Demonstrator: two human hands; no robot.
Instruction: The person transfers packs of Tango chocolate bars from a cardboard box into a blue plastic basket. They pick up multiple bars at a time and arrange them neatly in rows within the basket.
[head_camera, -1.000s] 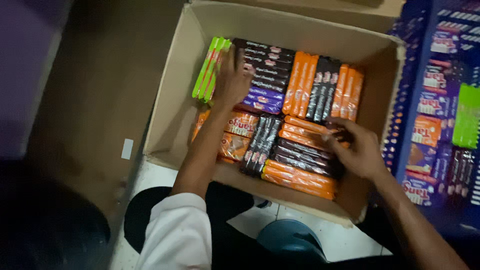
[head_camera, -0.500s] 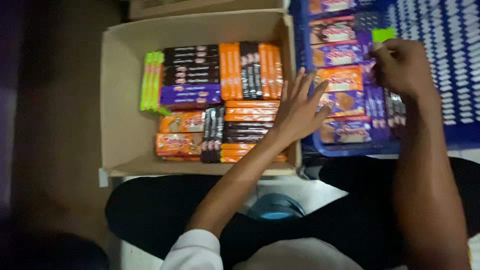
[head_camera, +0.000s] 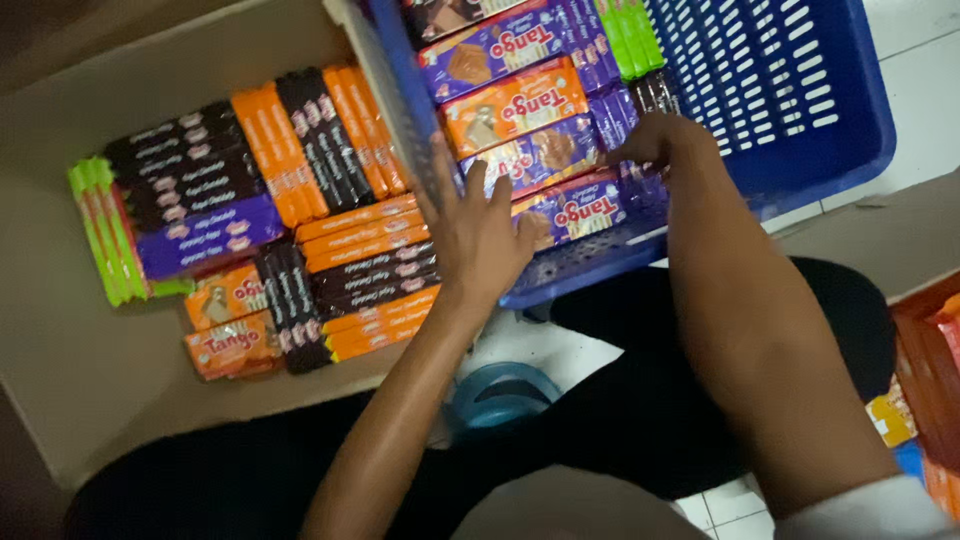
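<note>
Cardboard box (head_camera: 60, 330) packed with wafer packs, blue basket (head_camera: 800, 90) beside it. Left hand (head_camera: 480, 235) spread flat over basket rim, holding nothing. Right hand (head_camera: 655, 140) curled on purple pack (head_camera: 575, 215) in basket; grip unclear. Risk: loose pinch, pack slipping back.

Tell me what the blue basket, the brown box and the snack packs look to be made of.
Blue basket: likely moulded plastic, given its slotted lattice walls and even colour.
Brown box: corrugated cardboard by the look, matte with a raw cut edge.
Snack packs: apparently thin glossy printed film, catching highlights.
</note>
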